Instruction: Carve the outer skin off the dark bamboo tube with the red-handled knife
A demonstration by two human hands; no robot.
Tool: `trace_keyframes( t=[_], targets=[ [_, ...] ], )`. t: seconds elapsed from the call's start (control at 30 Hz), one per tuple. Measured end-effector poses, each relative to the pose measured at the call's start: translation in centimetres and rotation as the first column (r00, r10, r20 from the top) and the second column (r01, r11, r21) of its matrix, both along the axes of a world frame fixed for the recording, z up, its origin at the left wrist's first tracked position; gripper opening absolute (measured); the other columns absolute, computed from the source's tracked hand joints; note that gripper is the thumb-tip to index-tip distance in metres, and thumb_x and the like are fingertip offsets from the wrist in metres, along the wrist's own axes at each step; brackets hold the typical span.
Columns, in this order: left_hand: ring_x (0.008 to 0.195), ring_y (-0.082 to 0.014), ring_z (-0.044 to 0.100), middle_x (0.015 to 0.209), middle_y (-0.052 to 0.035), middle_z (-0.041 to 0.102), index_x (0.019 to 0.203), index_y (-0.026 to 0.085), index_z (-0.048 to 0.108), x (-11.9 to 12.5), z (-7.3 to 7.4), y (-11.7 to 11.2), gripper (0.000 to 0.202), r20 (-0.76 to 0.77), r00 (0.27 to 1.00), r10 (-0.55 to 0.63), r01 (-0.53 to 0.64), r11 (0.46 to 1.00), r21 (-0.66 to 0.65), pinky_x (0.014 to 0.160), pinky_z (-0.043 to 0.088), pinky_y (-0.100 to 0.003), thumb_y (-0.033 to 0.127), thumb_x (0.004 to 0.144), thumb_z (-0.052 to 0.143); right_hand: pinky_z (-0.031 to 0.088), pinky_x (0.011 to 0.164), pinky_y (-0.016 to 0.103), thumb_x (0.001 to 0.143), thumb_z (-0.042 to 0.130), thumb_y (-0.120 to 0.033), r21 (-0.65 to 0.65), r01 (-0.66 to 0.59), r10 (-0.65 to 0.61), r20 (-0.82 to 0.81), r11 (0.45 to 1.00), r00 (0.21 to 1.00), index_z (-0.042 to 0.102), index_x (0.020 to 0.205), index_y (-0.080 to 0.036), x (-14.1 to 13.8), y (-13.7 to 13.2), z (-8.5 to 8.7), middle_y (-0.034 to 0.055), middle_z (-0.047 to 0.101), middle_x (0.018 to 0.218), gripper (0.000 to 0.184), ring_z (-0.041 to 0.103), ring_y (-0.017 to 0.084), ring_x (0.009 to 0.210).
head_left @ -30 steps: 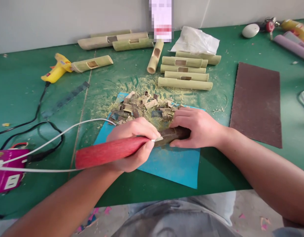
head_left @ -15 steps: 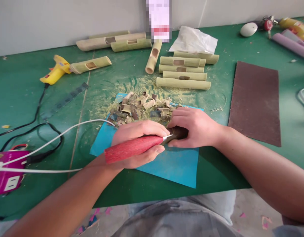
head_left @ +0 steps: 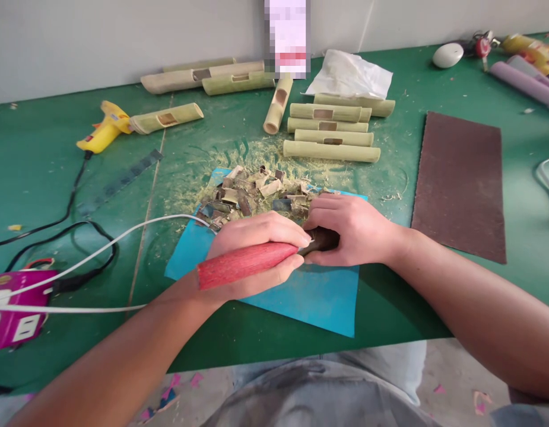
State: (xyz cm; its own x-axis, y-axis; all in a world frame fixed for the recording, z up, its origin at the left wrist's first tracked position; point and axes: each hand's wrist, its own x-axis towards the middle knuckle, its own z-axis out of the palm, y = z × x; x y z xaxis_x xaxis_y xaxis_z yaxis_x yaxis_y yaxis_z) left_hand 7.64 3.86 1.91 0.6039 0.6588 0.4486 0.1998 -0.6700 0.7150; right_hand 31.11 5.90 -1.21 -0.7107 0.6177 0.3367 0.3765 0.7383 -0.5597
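My left hand (head_left: 260, 249) is closed around a red-handled tool (head_left: 243, 265) that lies almost level, its tip pointing right. That tip is hidden where it meets a dark brown piece (head_left: 322, 238). My right hand (head_left: 352, 228) is wrapped over this dark piece and presses it down on a blue sheet (head_left: 301, 296). Just behind both hands lies a heap of shavings and cut chips (head_left: 251, 193).
Cut bamboo tubes (head_left: 332, 151) with rectangular holes lie in rows behind. A yellow glue gun (head_left: 102, 129) sits at far left, a brown sandpaper sheet (head_left: 459, 184) at right, a magenta power strip (head_left: 11, 305) with cables at near left, and a white bag (head_left: 349, 74).
My left hand has pushed the red-handled tool to the right, so less handle shows and the metal tip is now covered. My right hand stays on the dark piece.
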Motion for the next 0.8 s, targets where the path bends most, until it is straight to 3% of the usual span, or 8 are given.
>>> trace_keyframes(
  t=[0.17,0.37,0.67,0.8],
  targets=[
    [0.073,-0.0183,0.073,0.083,-0.0028,0.077,0.089,0.025,0.069,0.0,-0.5,-0.3,0.012,0.106,0.990,0.094,-0.097,0.995,0.024,0.063,0.061,-0.034,0.013,0.085,0.066,0.038,0.069,0.030,0.086,0.074,-0.045,0.000,0.005,-0.005,0.008,1.000,1.000,0.063,0.082,-0.019,0.1,0.1,0.0,0.0009,0.057,0.078,0.028,0.050,0.017,0.075],
    [0.067,-0.0164,0.070,0.077,-0.0012,0.075,0.087,0.025,0.066,-0.4,-0.9,-0.4,0.010,0.173,0.979,0.104,-0.126,0.985,0.121,0.057,0.057,-0.032,0.015,0.085,0.066,0.039,0.070,0.031,0.086,0.076,-0.047,-0.010,-0.001,0.001,0.021,1.000,1.000,0.063,0.085,-0.020,0.2,0.1,-0.1,0.0018,0.060,0.080,0.030,0.051,0.018,0.077],
    [0.067,-0.0141,0.070,0.075,-0.0001,0.073,0.084,0.022,0.066,-0.3,-1.6,-0.9,0.008,0.245,0.957,0.158,-0.187,0.977,0.104,0.060,0.057,-0.030,0.017,0.089,0.063,0.040,0.071,0.031,0.087,0.075,-0.046,-0.002,-0.002,0.002,0.022,1.000,1.000,0.065,0.086,-0.019,0.2,0.1,0.0,0.0028,0.062,0.082,0.029,0.054,0.018,0.078],
    [0.080,-0.0151,0.076,0.088,-0.0025,0.078,0.091,0.022,0.070,-0.6,-1.1,-0.7,0.006,0.175,0.969,0.175,-0.186,0.981,0.051,0.072,0.062,-0.030,0.025,0.095,0.066,0.040,0.070,0.031,0.087,0.076,-0.045,0.021,-0.008,0.008,0.008,1.000,1.000,0.066,0.086,-0.018,0.2,0.1,0.1,0.0023,0.061,0.080,0.029,0.053,0.017,0.076]
  ],
)
